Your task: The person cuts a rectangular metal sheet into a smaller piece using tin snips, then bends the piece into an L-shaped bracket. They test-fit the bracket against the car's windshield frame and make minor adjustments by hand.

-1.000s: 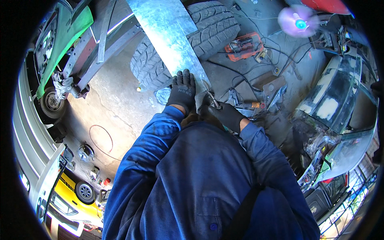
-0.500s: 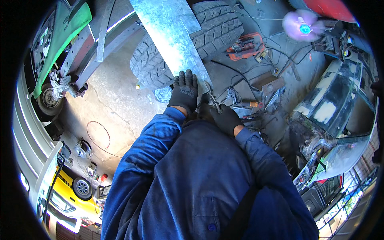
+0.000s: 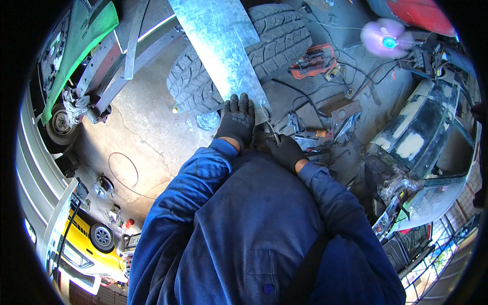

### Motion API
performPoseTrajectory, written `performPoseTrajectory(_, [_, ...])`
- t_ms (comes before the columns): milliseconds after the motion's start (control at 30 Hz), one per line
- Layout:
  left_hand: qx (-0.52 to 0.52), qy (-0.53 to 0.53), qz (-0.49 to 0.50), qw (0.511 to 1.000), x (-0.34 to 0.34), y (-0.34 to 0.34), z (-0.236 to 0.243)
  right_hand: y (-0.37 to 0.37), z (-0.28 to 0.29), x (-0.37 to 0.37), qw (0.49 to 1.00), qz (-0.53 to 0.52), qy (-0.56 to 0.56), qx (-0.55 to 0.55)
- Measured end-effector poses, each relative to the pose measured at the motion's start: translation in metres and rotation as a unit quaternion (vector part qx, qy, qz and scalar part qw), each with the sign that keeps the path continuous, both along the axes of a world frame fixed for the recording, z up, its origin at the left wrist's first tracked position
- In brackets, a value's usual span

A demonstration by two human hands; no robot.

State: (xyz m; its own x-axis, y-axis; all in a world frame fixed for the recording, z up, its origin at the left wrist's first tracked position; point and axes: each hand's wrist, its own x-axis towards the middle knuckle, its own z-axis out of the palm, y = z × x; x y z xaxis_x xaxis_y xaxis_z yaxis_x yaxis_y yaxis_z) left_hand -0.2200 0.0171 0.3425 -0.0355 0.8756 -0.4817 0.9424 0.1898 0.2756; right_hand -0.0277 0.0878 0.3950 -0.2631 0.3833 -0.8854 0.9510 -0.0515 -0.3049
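A long sheet of bare metal [image 3: 223, 56] lies across the tread of a large tyre [image 3: 277, 46], its near end reaching toward my body. My left hand [image 3: 237, 121], in a dark glove, rests flat on that near end with its fingers stretched forward. In the gloved right hand [image 3: 287, 151] is a plier-like metal hand tool [image 3: 274, 133], gripped with the fingers wrapped round it. Its head is at the right corner of the sheet's near end. My hand hides the handles, and the jaws are too small to make out.
An orange toolbox [image 3: 313, 61] and cables lie beyond the tyre, with metal scraps [image 3: 340, 109] to the right. A spinning fan [image 3: 388, 41] stands at the far right. A partly stripped car body [image 3: 422, 124] is on the right; a green panel [image 3: 81, 61] is at left.
The tool's head has drawn back slightly toward me at the sheet's corner. My left hand stays on the sheet, and the whole view has shifted a little.
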Motion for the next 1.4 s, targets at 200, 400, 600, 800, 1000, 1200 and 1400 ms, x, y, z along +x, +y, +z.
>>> performPoseTrajectory(200, [-0.057, -0.015, -0.019, 0.998, -0.004, 0.008, 0.015, 0.006, -0.006, 0.002, 1.000, 0.019, 0.019, -0.013])
performPoseTrajectory(400, [-0.033, -0.038, -0.004, 0.999, -0.009, 0.009, 0.015, 0.014, -0.011, -0.002, 0.998, 0.026, 0.015, -0.059])
performPoseTrajectory(600, [-0.042, -0.040, -0.003, 0.998, -0.006, 0.007, 0.011, 0.005, -0.011, -0.005, 0.999, 0.032, -0.022, 0.011])
performPoseTrajectory(800, [-0.013, -0.047, 0.003, 0.999, -0.008, 0.005, 0.011, 0.029, -0.003, -0.011, 0.996, 0.020, -0.009, -0.082])
performPoseTrajectory(1000, [-0.028, -0.054, -0.001, 0.998, -0.008, 0.005, 0.015, 0.024, -0.006, -0.013, 0.997, -0.004, -0.010, -0.073])
performPoseTrajectory(1200, [-0.045, -0.042, -0.004, 0.998, -0.007, 0.011, 0.018, 0.005, -0.016, -0.014, 1.000, -0.003, -0.012, 0.012])
performPoseTrajectory(1400, [-0.055, -0.053, -0.003, 0.997, -0.006, 0.009, 0.014, 0.009, -0.018, -0.013, 0.998, 0.036, -0.037, 0.019])
